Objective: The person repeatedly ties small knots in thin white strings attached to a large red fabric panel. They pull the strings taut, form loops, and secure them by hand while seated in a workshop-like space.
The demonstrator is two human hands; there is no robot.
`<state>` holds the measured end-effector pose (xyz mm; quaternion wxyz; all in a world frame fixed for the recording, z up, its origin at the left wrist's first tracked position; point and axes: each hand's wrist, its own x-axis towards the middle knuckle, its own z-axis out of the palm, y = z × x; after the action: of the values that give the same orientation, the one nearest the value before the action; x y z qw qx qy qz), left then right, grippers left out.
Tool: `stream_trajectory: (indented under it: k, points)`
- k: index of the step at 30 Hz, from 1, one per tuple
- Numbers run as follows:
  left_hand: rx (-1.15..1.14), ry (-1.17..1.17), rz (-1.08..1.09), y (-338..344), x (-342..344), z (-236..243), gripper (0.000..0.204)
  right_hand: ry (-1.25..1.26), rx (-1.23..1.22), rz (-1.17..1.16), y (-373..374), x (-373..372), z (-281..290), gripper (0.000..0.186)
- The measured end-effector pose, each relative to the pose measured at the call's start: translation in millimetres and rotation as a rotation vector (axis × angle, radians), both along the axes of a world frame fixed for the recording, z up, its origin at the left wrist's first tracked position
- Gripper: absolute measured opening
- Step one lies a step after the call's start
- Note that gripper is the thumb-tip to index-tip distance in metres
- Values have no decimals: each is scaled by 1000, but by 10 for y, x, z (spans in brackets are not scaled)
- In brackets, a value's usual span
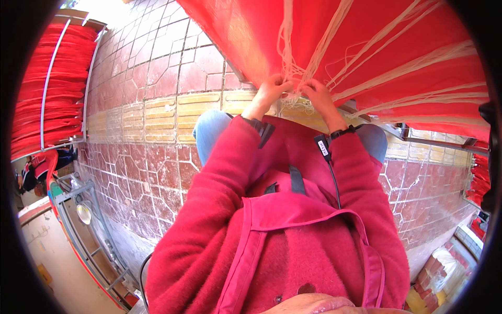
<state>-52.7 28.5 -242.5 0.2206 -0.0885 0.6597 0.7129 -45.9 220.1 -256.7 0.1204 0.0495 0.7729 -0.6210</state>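
Head view: left hand (pixel 272 93) and right hand (pixel 320 97) are clamping their grip on pale threads (pixel 315 63) by the red cloth (pixel 246 36) edge; a black device (pixel 320 140) is bearing a white label (pixel 323 149).

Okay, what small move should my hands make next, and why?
I'd probably ease the right hand slightly away from the left hand to straighten the pale strands: both seem to pinch them near the edge of the red cloth, where loose wisps bunch up in a tangle.

One spread red sheet (pixel 358 26), one apron (pixel 314 209), two sleeves (pixel 209 183)
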Motion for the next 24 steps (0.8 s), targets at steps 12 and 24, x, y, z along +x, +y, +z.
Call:
stream_trajectory:
  k: [12,24]
  points:
    - [-484,249,153,-127,-91,-468,22,-70,-9,253,11,131,233,17]
    - [-247,122,791,-238,-181,-509,29,-54,879,512,184,291,242,31]
